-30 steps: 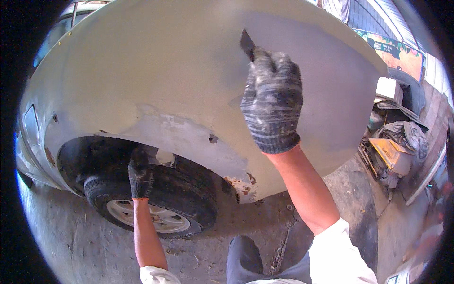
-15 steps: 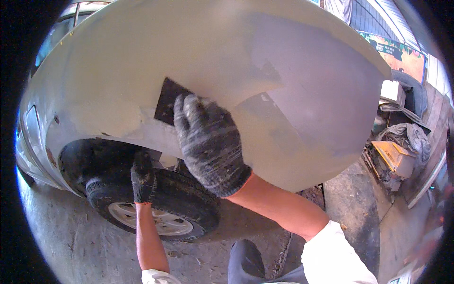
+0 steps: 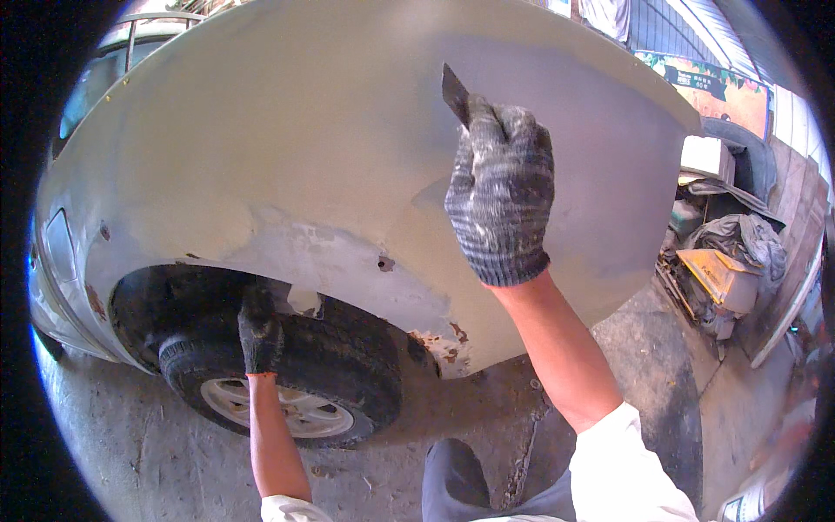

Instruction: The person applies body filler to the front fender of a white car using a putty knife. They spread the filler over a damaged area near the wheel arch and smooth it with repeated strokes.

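Observation:
My right hand (image 3: 502, 196), in a grey knitted work glove, grips a thin black putty spreader (image 3: 454, 94) that shows almost edge-on. It is in front of the car's body panel (image 3: 339, 130), over the border between beige filler and grey primer; whether the blade touches is unclear. My left hand (image 3: 261, 339), gloved in dark knit, is closed at the wheel arch above the tire (image 3: 357, 357). It seems to hold a dark plate (image 3: 277, 291) bearing a pale putty-like patch (image 3: 304, 302); the fingers are partly lost against the dark arch.
Rust spots and a small hole (image 3: 384, 263) mark the panel above the arch, with more rust (image 3: 452, 339) at its lower corner. At right, a yellow box (image 3: 718, 277), a crumpled grey cover (image 3: 739, 239) and a white box (image 3: 706, 158) are piled by the wall.
My right hand has moved right and up across the panel with the spreader, which has turned from flat-on to nearly edge-on. The lower panel with its rust shows now. My left hand stays put.

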Available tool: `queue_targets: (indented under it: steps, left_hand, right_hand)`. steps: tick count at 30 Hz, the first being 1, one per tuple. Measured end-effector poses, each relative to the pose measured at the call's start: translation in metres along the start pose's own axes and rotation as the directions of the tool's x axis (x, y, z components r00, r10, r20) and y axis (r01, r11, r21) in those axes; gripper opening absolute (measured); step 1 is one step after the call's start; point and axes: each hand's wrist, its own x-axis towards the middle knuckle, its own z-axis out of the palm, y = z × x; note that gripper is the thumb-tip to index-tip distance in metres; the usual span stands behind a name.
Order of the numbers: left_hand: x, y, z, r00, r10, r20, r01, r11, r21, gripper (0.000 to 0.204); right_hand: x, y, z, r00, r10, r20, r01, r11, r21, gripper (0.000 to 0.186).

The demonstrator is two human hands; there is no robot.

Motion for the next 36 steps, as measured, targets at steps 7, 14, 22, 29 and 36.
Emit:
queue_targets:
  steps: [7,14,22,29,36]
  left_hand:
    - [-0.005,0.014,0.003,0.997,-0.07,-0.016,0.063,0.954,-0.293,0.034]
    - [-0.002,0.017,0.004,0.999,0.026,-0.018,-0.028,0.994,-0.106,0.026]
    - [-0.008,-0.001,0.002,0.997,-0.001,0.079,0.031,0.924,-0.381,0.047]
    - [-0.008,-0.009,0.0,0.983,-0.16,0.087,0.181,0.913,-0.366,0.067]
    - [-0.007,-0.002,-0.002,0.987,-0.118,0.107,0.146,0.939,-0.311,0.069]
  right_hand:
    - [-0.006,-0.041,0.018,0.985,-0.028,0.171,0.048,0.992,-0.113,0.039]
    - [-0.003,-0.045,-0.007,0.997,-0.055,0.06,0.044,0.986,0.163,0.035]
    - [0.012,-0.018,0.007,0.995,0.003,0.095,-0.003,1.0,-0.002,0.029]
    - [-0.018,-0.075,0.01,0.957,-0.136,0.256,0.104,0.986,0.133,0.046]
    - [-0.043,-0.109,-0.008,0.914,-0.242,0.327,0.144,0.944,0.297,0.049]
